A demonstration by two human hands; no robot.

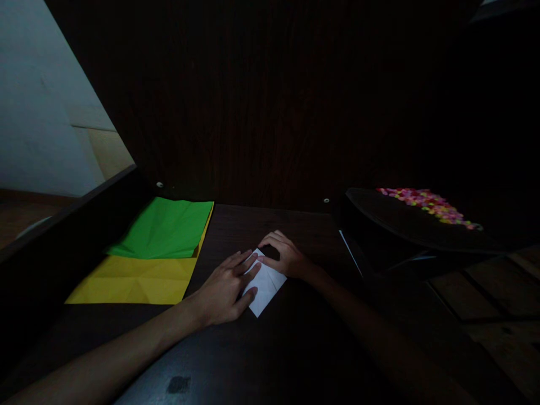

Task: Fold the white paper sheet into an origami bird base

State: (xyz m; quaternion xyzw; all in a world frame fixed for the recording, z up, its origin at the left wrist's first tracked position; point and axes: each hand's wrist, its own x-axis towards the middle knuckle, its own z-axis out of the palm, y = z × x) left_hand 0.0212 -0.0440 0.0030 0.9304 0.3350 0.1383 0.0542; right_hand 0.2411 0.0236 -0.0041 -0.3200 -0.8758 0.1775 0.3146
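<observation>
A small folded sheet of white paper (262,288) lies on the dark wooden tabletop, with one corner pointing toward me and crease lines across it. My left hand (230,287) rests along its left side, fingers spread and lying flat on the paper. At the upper right edge, my right hand (287,256) is curled, thumb and index finger pinched at the paper's far corner. Fingertips of both hands nearly meet there. A green sheet (164,228) lies to the left on top of a creased yellow sheet (135,281).
A dark upright panel (253,112) closes off the far side, and a low side board (71,219) runs along the left. On the right stands a dark bag-like object (388,219) with several pink and yellow pieces (430,205) on it.
</observation>
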